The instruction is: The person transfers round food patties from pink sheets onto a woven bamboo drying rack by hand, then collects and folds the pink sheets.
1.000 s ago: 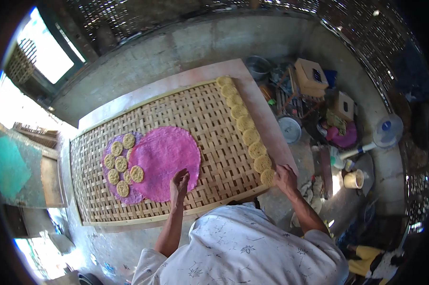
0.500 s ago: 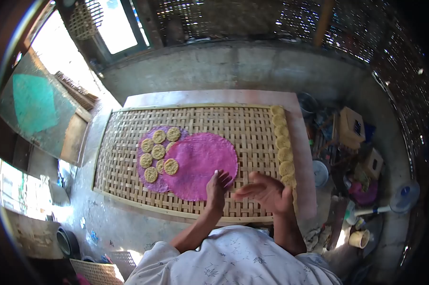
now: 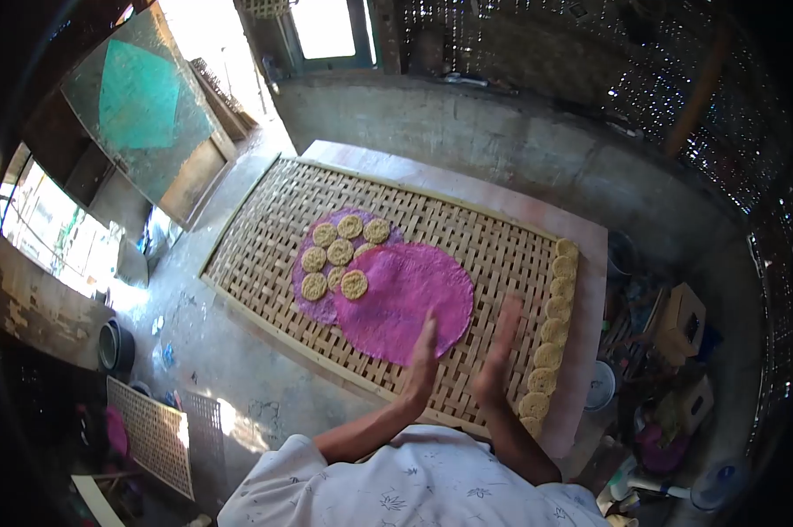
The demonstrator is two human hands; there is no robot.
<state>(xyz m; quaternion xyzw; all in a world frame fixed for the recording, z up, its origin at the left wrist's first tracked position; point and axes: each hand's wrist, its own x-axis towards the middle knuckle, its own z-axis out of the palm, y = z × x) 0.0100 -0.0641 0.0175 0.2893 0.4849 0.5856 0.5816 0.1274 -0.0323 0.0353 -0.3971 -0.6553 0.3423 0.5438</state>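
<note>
A woven bamboo rack [image 3: 467, 237] lies on a pale board. A round pink sheet [image 3: 414, 294] overlaps a purple one [image 3: 305, 294] bearing several round yellowish noodle-like cakes [image 3: 340, 253]; one cake [image 3: 354, 284] rests on the pink sheet's left part. More round cakes [image 3: 553, 330] form an overlapping row along the rack's right edge. My left hand [image 3: 423, 358] is raised edge-on over the pink sheet's lower right, fingers straight, holding nothing. My right hand [image 3: 499, 347] faces it across a gap, over bare weave, fingers extended and somewhat blurred, holding nothing.
The pale board [image 3: 594, 290] extends past the rack's right side. Beyond it are a cardboard box [image 3: 680, 321], a round metal lid [image 3: 600, 386] and a fan [image 3: 717, 486]. Dark tubs [image 3: 115, 347] and a woven panel [image 3: 153, 435] stand at the lower left.
My right hand has left the row of cakes at the rack's right edge and come in opposite my left hand, which has turned edge-on. The view has swung left.
</note>
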